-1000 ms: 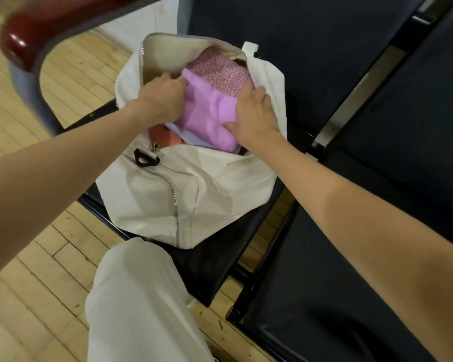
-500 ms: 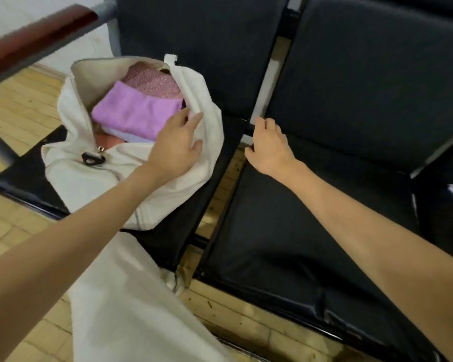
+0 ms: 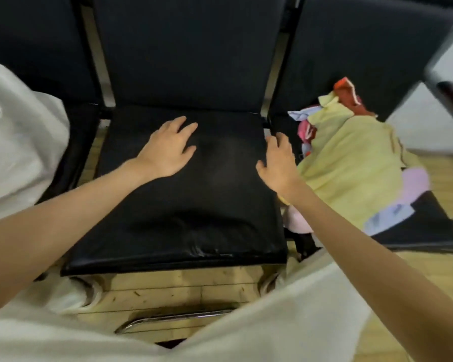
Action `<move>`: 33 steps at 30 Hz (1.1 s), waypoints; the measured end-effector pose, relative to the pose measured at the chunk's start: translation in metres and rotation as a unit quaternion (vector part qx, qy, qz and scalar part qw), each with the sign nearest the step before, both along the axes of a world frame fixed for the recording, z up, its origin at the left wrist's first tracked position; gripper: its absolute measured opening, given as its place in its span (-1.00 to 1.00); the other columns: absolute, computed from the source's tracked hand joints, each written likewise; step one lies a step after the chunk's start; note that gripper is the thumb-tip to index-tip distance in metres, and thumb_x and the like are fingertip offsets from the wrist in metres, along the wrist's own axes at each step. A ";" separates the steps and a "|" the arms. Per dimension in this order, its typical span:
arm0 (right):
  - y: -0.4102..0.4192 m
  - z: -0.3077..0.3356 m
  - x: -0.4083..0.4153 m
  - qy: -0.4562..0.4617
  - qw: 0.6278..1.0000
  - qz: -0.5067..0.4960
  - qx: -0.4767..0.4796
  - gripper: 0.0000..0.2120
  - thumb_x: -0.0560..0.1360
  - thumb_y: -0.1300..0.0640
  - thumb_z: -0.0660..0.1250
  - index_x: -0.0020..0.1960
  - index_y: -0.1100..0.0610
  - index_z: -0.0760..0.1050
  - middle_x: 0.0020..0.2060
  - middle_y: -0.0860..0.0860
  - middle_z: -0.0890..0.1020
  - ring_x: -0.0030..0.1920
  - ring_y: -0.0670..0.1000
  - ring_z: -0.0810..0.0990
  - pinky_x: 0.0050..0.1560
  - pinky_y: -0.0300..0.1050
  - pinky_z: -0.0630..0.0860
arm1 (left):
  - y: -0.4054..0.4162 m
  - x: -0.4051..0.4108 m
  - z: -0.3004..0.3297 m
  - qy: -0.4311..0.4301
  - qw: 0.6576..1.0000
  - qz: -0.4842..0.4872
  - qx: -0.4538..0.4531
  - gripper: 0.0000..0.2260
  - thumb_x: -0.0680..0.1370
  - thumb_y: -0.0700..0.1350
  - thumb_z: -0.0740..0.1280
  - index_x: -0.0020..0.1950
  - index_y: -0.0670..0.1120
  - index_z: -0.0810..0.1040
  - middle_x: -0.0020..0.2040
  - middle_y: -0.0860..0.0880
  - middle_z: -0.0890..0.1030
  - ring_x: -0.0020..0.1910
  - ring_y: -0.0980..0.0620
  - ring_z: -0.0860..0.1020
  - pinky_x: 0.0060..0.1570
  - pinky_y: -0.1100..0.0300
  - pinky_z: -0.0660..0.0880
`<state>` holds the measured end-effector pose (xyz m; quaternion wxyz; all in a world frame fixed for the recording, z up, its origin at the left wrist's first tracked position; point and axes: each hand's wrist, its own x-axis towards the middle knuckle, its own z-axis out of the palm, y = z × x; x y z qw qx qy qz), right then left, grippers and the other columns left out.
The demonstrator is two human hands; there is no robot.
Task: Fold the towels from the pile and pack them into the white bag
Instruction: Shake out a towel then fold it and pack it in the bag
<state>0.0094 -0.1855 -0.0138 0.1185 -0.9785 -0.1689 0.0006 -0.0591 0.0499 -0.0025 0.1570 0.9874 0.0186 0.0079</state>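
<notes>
A person leans over a row of black padded chairs with smooth, slightly creased vinyl seats. The left hand (image 3: 168, 150) lies flat over the middle seat (image 3: 183, 220), fingers spread and holding nothing. The right hand (image 3: 277, 163), fingers loosely extended and empty, is at that seat's right edge, beside a rumpled pile of towels (image 3: 351, 163): soft yellow cloth on top, with red, pink and lilac pieces. The white bag (image 3: 19, 142), limp canvas, sits on the left chair.

Three black padded seats (image 3: 188, 194) stand in a row, their backrests (image 3: 183, 48) upright behind. Pale wooden floor (image 3: 183, 288) beneath; a chrome rail (image 3: 173, 318) crosses it. White wall (image 3: 424, 126) at right.
</notes>
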 end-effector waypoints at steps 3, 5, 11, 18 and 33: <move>-0.072 -0.006 0.002 -0.024 0.998 -0.058 0.030 -0.46 0.46 0.20 0.30 0.39 0.29 0.25 0.40 0.29 0.21 0.38 0.28 0.25 0.36 0.07 0.24 | -0.056 0.027 -0.003 0.017 0.998 -0.059 0.003 -0.49 0.64 -0.01 0.16 0.56 -0.08 0.12 0.55 -0.18 0.09 0.52 -0.18 0.09 0.44 -0.08 0.13; -0.115 -0.011 0.001 -0.026 0.993 -0.107 0.039 -0.44 0.47 0.23 0.29 0.42 0.30 0.21 0.43 0.32 0.14 0.42 0.29 0.19 0.37 0.06 0.19 | -0.092 0.045 -0.005 0.025 0.995 -0.097 0.007 -0.50 0.64 -0.02 0.17 0.55 -0.09 0.14 0.55 -0.18 0.09 0.52 -0.18 0.09 0.44 -0.07 0.13; -0.203 -0.034 -0.001 0.011 0.935 -0.306 0.177 -0.40 0.47 0.26 0.28 0.43 0.32 0.14 0.45 0.36 0.02 0.41 0.34 0.18 0.35 0.10 0.24 | -0.183 0.081 -0.022 0.069 0.971 -0.230 -0.002 -0.56 0.63 -0.02 0.19 0.49 -0.10 0.27 0.48 -0.13 0.27 0.44 -0.14 0.25 0.39 -0.02 0.25; -0.232 -0.063 -0.003 0.112 0.867 -0.395 0.281 -0.42 0.56 0.19 0.22 0.45 0.36 0.03 0.40 0.32 0.17 0.36 0.27 0.24 0.33 0.05 0.28 | -0.247 0.091 -0.049 0.053 0.916 -0.394 0.055 -0.57 0.61 -0.04 0.24 0.48 -0.07 0.31 0.44 -0.08 0.34 0.39 -0.07 0.32 0.33 0.08 0.28; -0.233 -0.045 0.002 0.069 0.720 -0.462 0.514 -0.58 0.52 0.23 0.19 0.35 0.22 0.20 0.01 0.04 0.42 -0.05 0.01 0.43 -0.10 -0.10 0.40 | -0.280 0.093 -0.076 0.028 0.952 -0.262 -0.156 -0.88 0.57 -0.14 0.29 -0.01 -0.14 0.60 -0.06 0.00 0.60 -0.06 0.04 0.55 -0.02 0.07 0.49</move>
